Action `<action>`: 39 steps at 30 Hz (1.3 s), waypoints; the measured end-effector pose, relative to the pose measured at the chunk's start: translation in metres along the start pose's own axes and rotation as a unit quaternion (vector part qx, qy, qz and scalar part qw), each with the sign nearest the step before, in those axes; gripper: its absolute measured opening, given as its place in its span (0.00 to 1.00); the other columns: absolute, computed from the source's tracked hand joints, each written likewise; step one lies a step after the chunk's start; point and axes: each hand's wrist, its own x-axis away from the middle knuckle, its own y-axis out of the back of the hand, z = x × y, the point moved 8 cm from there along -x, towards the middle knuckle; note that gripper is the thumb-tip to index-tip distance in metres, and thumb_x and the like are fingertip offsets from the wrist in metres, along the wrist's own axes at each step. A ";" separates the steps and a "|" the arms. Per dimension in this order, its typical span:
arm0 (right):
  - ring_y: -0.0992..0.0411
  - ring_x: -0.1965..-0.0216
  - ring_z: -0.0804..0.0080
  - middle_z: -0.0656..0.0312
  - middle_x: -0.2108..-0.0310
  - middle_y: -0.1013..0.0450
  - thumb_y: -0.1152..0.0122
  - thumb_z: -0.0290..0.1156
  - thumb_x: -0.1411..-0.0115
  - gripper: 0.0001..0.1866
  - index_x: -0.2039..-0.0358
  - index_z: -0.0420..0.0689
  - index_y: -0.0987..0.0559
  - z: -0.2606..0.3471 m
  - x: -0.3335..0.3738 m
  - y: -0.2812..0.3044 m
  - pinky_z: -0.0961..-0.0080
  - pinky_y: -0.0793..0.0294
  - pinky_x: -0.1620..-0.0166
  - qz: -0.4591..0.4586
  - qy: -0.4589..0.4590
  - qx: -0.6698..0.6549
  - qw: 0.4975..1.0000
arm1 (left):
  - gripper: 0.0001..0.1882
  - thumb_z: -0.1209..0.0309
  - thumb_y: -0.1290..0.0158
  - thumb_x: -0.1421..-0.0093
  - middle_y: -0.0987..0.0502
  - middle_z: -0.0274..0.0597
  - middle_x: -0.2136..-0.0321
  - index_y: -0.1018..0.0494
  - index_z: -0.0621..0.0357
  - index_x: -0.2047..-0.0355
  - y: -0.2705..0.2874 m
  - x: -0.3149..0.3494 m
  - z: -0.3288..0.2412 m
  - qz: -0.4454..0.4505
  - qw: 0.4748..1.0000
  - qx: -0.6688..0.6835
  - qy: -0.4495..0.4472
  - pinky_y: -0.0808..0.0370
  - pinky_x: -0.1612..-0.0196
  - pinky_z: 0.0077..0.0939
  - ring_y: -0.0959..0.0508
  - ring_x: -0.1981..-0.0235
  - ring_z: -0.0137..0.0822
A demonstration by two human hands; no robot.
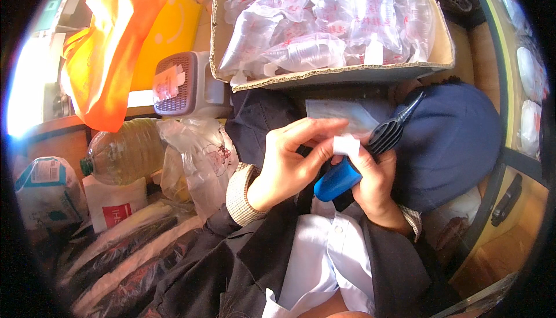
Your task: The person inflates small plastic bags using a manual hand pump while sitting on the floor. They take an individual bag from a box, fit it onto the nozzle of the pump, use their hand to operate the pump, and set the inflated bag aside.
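Nearest, the right hand [375,182] is closed around a black pronged tool [389,134], whose prongs and pointed tip project beyond the fingers, and a blue piece [337,180], which emerges on the palm's left; the hand hides whether they join. A white slip [346,145] lies against the right thumb. The left hand [292,159] is curled, its thumb and forefinger slightly parted beside the slip; whether it grips the slip cannot be told. To the left, a large clear bottle [128,151] with a green cap contains pale yellow liquid. Navy cloth [449,144] closes in the right side. Beyond the hands, a narrow gap, partly filled by a clear packet [341,112], separates them from the near edge of an open cardboard box [347,76], filled with plastic-wrapped stacks of clear cups [310,49]. Farther left stands an orange bag [110,57].
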 end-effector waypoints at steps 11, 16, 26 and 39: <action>0.31 0.71 0.80 0.66 0.73 0.28 0.40 0.41 0.40 0.16 0.68 0.38 0.25 -0.019 0.007 -0.026 0.81 0.31 0.64 0.149 -0.077 0.066 0.984 | 0.03 0.77 0.47 0.39 0.24 0.36 0.75 0.28 0.65 0.66 0.030 -0.001 0.000 -0.187 0.981 0.037 -0.026 0.29 0.70 0.14 0.26 0.74 0.21; 0.32 0.69 0.78 0.64 0.71 0.29 0.49 0.52 0.37 0.24 0.66 0.39 0.27 -0.034 0.019 -0.037 0.79 0.31 0.63 0.230 -0.166 0.017 0.959 | 0.03 0.79 0.47 0.41 0.24 0.41 0.75 0.27 0.64 0.65 0.038 -0.001 -0.019 -0.235 0.958 -0.070 -0.150 0.30 0.73 0.16 0.26 0.77 0.27; 0.31 0.71 0.76 0.62 0.74 0.30 0.54 0.50 0.34 0.24 0.71 0.38 0.27 -0.038 0.019 -0.039 0.79 0.31 0.65 0.255 -0.206 0.015 0.944 | 0.15 0.90 0.48 0.54 0.25 0.41 0.74 0.25 0.60 0.68 0.035 0.001 -0.035 -0.221 0.930 -0.137 -0.258 0.30 0.72 0.22 0.27 0.75 0.35; 0.31 0.70 0.77 0.63 0.72 0.29 0.54 0.50 0.34 0.24 0.69 0.39 0.27 -0.031 0.017 -0.038 0.79 0.31 0.64 0.233 -0.169 -0.009 0.958 | 0.12 0.86 0.47 0.59 0.26 0.36 0.78 0.25 0.58 0.74 0.024 0.001 -0.030 -0.150 0.945 -0.087 -0.277 0.32 0.68 0.27 0.30 0.77 0.35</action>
